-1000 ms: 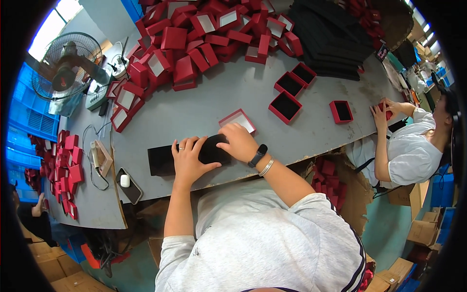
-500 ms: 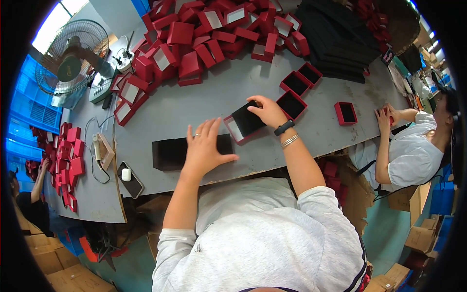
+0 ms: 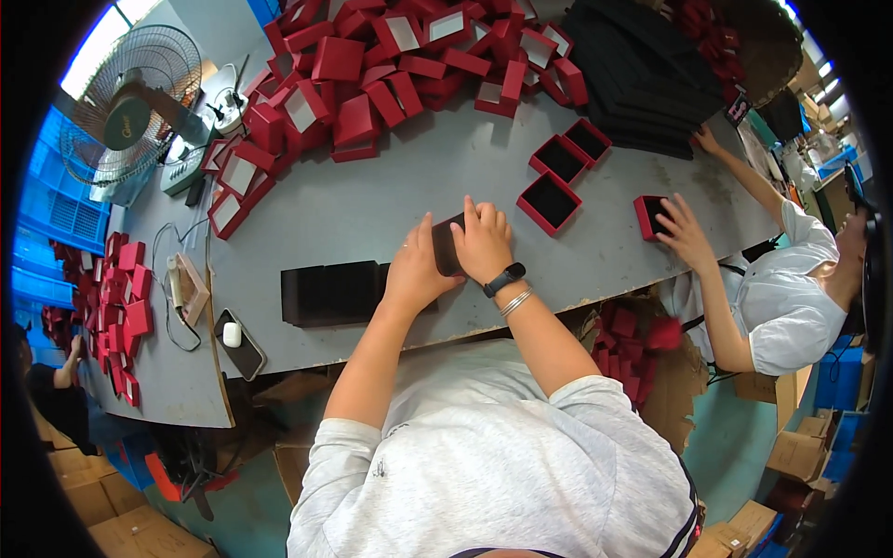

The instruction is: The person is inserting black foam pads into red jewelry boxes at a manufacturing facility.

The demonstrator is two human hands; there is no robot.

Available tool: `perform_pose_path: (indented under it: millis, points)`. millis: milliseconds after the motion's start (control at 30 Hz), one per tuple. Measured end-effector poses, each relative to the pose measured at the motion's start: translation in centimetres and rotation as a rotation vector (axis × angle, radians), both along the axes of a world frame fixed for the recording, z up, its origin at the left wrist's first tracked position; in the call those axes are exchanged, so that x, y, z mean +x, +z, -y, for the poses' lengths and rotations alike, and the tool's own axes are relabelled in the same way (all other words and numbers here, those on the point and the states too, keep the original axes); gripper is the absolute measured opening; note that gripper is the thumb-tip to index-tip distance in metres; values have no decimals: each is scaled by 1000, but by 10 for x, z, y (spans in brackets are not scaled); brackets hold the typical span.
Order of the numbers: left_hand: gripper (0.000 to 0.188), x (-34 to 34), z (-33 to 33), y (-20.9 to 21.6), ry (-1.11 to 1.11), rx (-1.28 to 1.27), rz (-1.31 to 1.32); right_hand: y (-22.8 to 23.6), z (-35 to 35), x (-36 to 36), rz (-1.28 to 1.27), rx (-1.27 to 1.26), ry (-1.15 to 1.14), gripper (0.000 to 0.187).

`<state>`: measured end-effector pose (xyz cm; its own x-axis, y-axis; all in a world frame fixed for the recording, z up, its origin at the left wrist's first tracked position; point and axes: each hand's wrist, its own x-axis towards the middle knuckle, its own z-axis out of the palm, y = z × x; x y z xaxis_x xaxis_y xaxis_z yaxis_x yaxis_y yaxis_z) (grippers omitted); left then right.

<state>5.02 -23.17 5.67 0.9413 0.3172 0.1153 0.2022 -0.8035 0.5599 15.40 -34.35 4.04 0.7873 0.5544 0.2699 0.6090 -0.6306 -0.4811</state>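
Note:
My left hand point(image 3: 415, 270) and my right hand point(image 3: 484, 244) are close together over the table. Between them they press a black insert point(image 3: 448, 246), my left hand on its left side and my right hand on its right. My fingers cover most of it, and the red box that was under it is hidden. Just left of my left hand lies a row of black inserts point(image 3: 327, 295). To the right of my hands, an open red box point(image 3: 549, 223) shows a black lining, with two more like it behind.
Red boxes point(image 3: 353, 121) are heaped at the back, beside stacked black sheets point(image 3: 642, 79). A fan point(image 3: 130, 121) stands back left; a phone point(image 3: 247, 359) bears a white earphone case point(image 3: 233, 335). At right, a co-worker's hand point(image 3: 686, 232) touches a black-lined red box point(image 3: 644, 218).
My hands have come together over the insert, the left moving right and the right moving slightly left and down. The co-worker's hands have parted, one reaching toward the black sheets.

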Motion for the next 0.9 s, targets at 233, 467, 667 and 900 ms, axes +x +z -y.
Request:
perform_pose_path:
  millis: [233, 467, 667, 900]
  points:
    - [116, -4, -1, 12, 42, -128, -109, 12, 67, -32, 189, 31, 252, 57]
    - [114, -4, -3, 10, -26, -97, -79, 9, 71, -43, 260, -226, 255, 55]
    - [110, -4, -2, 7, -19, -85, -89, 17, 74, -44, 328, -111, 383, 44]
    - [106, -4, -2, 11, -54, -103, -77, 14, 63, -46, 184, -38, 414, 33]
